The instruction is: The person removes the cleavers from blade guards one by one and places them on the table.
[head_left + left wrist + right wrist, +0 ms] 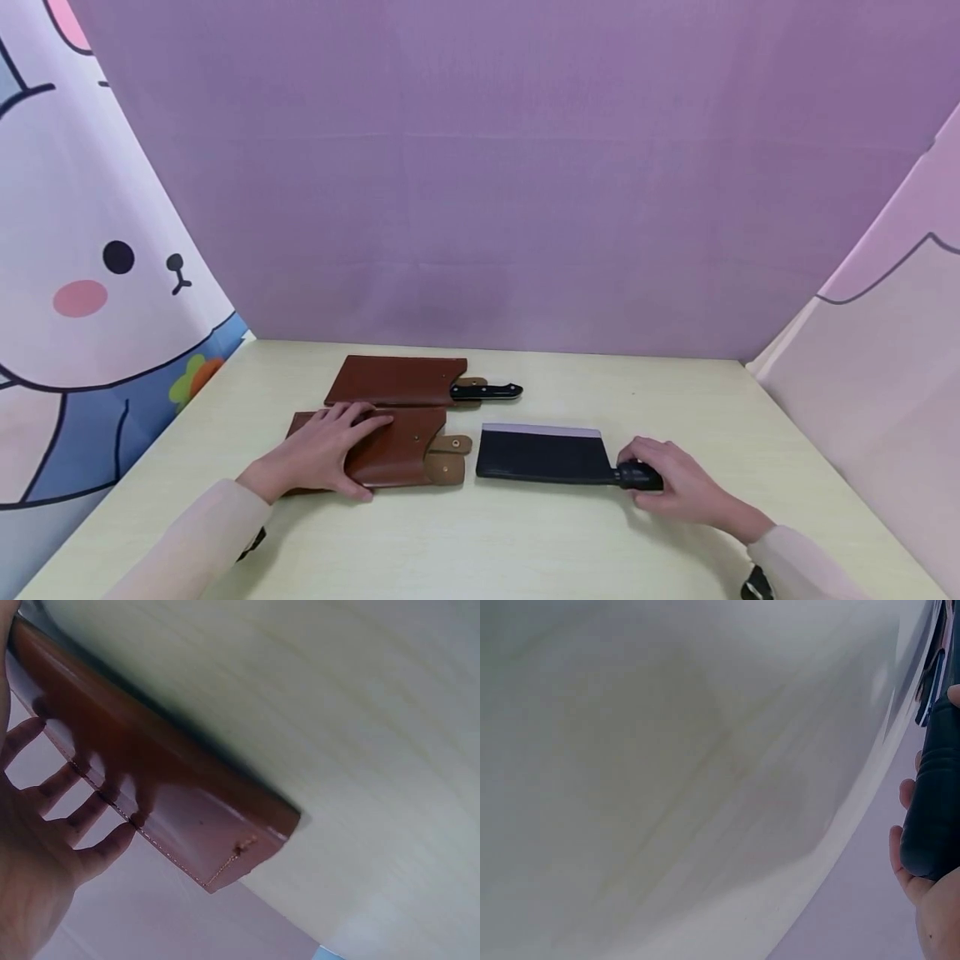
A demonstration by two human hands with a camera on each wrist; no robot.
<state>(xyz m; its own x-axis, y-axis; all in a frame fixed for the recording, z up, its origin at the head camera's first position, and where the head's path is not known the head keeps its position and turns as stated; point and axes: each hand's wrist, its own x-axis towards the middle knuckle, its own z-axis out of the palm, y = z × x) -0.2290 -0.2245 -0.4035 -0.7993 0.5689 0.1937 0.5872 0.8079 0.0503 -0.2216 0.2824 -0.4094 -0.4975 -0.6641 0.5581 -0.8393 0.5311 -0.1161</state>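
Observation:
A brown leather knife sheath (405, 454) with tan snap straps lies on the table, its open end to the right. My left hand (326, 450) spans it, fingers at the far side and thumb at the near edge; in the left wrist view the fingertips (124, 832) meet its stitched edge (172, 859). To the right lies a cleaver (543, 454) with a dark blade and a pale edge facing away from me. My right hand (671, 483) grips its black handle (637, 475); in the right wrist view fingers wrap this handle (934, 802).
Behind the near sheath lies a second brown sheath (397, 381), with a riveted black knife handle (487, 391) sticking out to the right. A purple wall panel (525, 183) rises behind the pale table (525, 542). Printed cloth panels (90, 208) flank the sides.

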